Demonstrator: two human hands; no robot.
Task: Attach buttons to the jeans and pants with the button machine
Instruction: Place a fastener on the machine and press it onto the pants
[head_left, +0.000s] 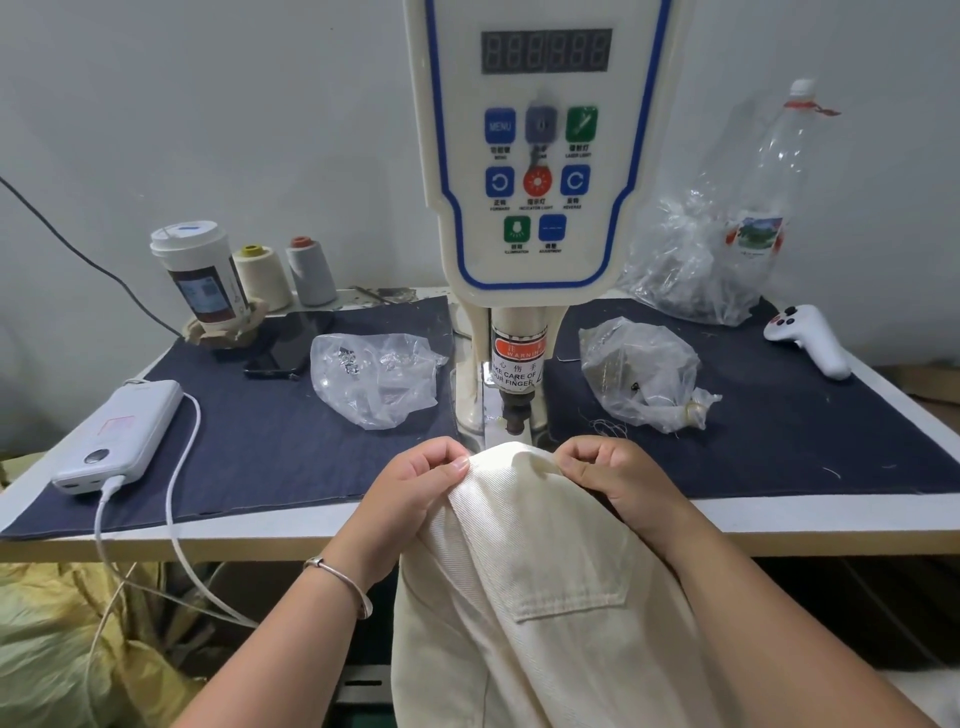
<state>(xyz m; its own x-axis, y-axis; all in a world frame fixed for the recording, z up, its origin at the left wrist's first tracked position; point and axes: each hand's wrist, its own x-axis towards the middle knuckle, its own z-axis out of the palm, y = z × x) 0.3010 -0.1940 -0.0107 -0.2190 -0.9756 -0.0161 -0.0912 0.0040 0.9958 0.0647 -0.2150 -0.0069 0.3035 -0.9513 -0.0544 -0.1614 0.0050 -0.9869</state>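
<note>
Cream-coloured pants (530, 582) hang over the table's front edge, waistband end raised toward the button machine (530, 171). My left hand (415, 488) pinches the waistband's left side. My right hand (613, 478) pinches its right side. The lit fabric tip lies just below the machine's dark punch head (515, 418), under the warning label. A pocket flap shows lower on the pants. Two clear plastic bags of small metal parts lie beside the machine: one on the left (374, 376), one on the right (644, 374).
A dark blue cloth (270, 431) covers the table. On the left are a white power bank (119, 436) with cable, a phone (285, 345), a cup (200, 270) and two thread cones (285, 275). A white controller (810, 338), a plastic bottle (763, 208) and a larger bag stand at right.
</note>
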